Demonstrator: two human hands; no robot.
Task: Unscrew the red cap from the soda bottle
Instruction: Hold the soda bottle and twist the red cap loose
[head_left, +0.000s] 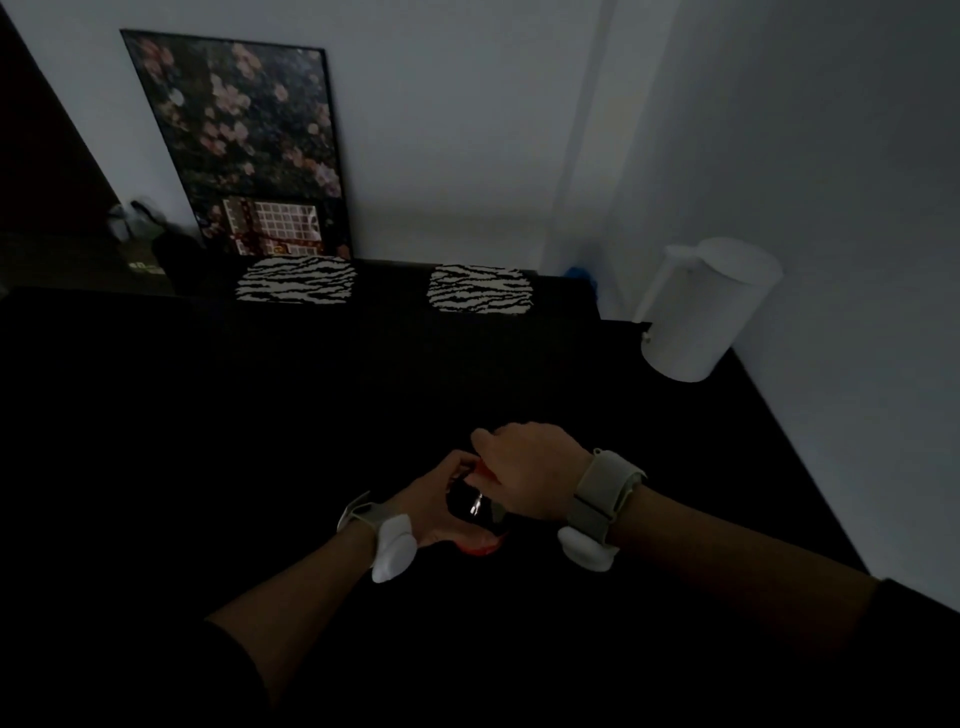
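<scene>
The soda bottle (470, 506), dark inside, is gripped around its body by the left hand (436, 493) over the black table (260, 415). The red cap (485, 472) is pinched from above by the right hand (524, 467). A white kettle (701, 312) and two striped mats (296, 280) are seen well beyond, before a flowered picture (244, 135).

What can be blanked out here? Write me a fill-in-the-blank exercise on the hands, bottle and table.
1. Both hands hold a dark soda ____ over the black table.
2. The right hand covers the bottle's top, where a bit of ____ cap shows.
3. The left hand grips the bottle from the ____ side.
4. The white jug stands by the ____ wall.

Missing words: bottle; red; left; right
</scene>
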